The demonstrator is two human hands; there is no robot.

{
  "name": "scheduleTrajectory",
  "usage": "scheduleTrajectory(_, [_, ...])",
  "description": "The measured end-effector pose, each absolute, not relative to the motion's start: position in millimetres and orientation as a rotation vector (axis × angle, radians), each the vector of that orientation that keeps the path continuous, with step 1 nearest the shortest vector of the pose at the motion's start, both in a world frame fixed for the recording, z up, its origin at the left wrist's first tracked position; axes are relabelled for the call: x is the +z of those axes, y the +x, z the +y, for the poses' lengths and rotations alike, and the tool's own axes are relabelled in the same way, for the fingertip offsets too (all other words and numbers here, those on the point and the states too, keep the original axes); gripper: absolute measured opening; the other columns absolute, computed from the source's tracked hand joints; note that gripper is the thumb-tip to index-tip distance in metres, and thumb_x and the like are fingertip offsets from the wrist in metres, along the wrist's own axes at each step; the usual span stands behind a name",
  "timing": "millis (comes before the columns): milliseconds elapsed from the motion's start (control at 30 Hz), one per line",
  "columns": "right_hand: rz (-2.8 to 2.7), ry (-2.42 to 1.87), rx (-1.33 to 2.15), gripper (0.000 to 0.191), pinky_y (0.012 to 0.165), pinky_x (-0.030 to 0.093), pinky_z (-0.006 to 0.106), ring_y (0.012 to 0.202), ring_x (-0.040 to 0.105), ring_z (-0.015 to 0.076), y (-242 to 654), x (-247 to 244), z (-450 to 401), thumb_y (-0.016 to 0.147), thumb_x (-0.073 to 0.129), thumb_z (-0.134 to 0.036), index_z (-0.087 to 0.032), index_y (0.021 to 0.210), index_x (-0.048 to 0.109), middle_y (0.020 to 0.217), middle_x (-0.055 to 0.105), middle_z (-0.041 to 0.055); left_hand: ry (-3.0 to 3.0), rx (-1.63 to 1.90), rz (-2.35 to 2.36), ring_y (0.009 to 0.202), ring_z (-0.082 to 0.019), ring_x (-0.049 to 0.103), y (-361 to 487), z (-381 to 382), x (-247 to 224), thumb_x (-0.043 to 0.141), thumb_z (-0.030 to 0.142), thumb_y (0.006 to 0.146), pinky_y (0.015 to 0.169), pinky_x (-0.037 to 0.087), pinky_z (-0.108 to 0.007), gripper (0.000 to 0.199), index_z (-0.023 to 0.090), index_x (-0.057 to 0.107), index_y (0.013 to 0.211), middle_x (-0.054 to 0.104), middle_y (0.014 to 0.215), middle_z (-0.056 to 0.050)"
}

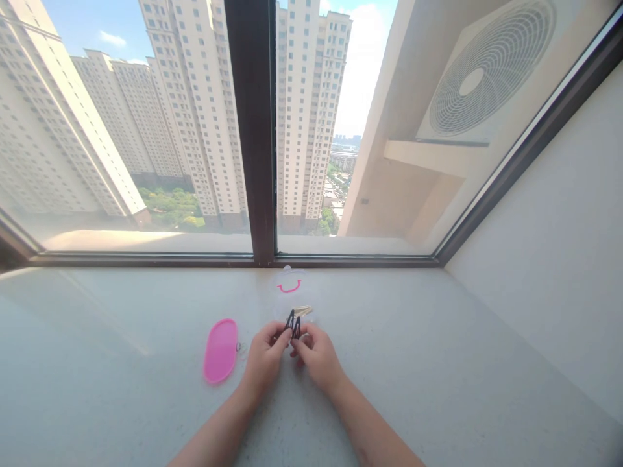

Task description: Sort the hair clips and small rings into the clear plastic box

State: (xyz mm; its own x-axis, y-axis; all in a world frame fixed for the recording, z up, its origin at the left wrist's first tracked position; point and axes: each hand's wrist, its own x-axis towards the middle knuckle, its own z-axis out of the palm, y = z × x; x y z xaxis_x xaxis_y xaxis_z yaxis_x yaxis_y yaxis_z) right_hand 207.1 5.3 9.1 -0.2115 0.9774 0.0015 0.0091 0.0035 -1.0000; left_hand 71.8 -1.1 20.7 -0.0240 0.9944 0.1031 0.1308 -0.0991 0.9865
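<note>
My left hand pinches a black snap hair clip between thumb and fingers. Close beside it, my right hand grips a second black snap hair clip. Both clips point up and away from me, side by side; whether they touch I cannot tell. Just beyond my fingertips lie several gold-coloured hair clips, partly hidden by the black ones. To the left of my left hand, a pink oval lid lies flat, with a small dark ring at its right edge.
A clear container with a pink smile-shaped line sits near the window frame. Everything rests on a pale windowsill. A white wall bounds the right side, and the window glass stands behind.
</note>
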Motion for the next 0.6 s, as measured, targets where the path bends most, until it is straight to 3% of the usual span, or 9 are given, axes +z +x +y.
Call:
scheduleTrajectory(233, [-1.373, -1.067, 1.424, 0.020, 0.050, 0.050, 0.024, 0.064, 0.065, 0.0191, 210, 12, 9, 0.077, 0.063, -0.032, -0.016, 0.088, 0.062, 0.068, 0.066, 0.0030, 1.345, 1.261, 1.297, 0.069, -0.018, 0.058, 76, 1, 20, 0.055, 0.031, 0.082, 0.061, 0.041, -0.024, 0.023, 0.014, 0.070, 0.089, 0.066, 0.071, -0.002])
scheduleTrajectory(400, [-1.306, -1.085, 1.421, 0.023, 0.049, 0.051, 0.024, 0.073, 0.066, 0.0213, 213, 7, 14, 0.074, 0.065, -0.034, -0.016, 0.087, 0.062, 0.075, 0.066, 0.0042, 1.331, 1.252, 1.312, 0.066, -0.017, 0.057, 79, 4, 19, 0.055, 0.031, 0.081, 0.061, 0.040, -0.025, 0.021, 0.014, 0.068, 0.080, 0.065, 0.068, -0.001])
scheduleTrajectory(600, [-1.262, -1.104, 1.428, 0.031, 0.047, 0.050, 0.024, 0.059, 0.062, 0.0164, 217, 5, 16, 0.072, 0.067, -0.037, -0.015, 0.092, 0.062, 0.064, 0.062, 0.0009, 1.331, 1.252, 1.321, 0.067, -0.017, 0.057, 81, 7, 18, 0.054, 0.033, 0.081, 0.061, 0.040, -0.025, 0.023, 0.015, 0.068, 0.081, 0.067, 0.070, -0.001])
